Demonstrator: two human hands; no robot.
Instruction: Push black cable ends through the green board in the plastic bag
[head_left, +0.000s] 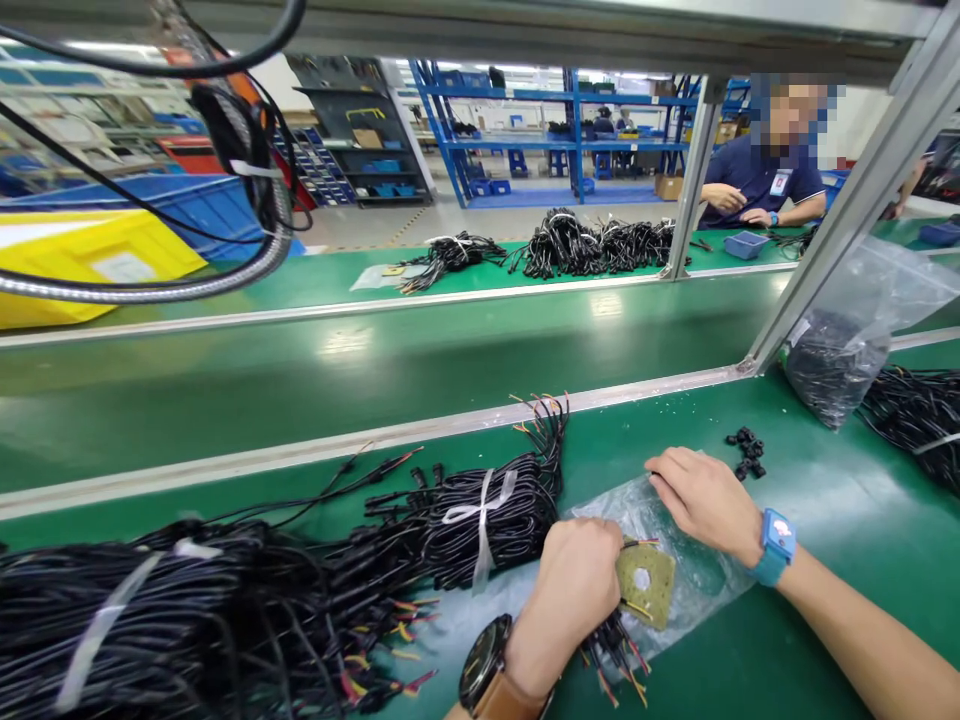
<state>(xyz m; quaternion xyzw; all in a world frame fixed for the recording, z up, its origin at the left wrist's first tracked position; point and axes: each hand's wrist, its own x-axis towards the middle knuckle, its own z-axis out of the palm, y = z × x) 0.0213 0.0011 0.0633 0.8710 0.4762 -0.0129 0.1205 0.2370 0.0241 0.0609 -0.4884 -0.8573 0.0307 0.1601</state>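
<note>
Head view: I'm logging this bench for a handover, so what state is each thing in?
Central black cable coil, tied
Large black cable bundle, tied
Clear plastic film, spread, wrinkled
Square yellow-green pad, lying flat
Small black plastic parts, loose, heaped
Standing clear plastic bag, partly filled
Blue-strapped watch, screen lit
Left hand, curled
Right hand, half curled

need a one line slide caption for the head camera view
Left hand beside a yellowish pad, right hand by clear plastic, with a tied bundle of black cables on the green bench.
</note>
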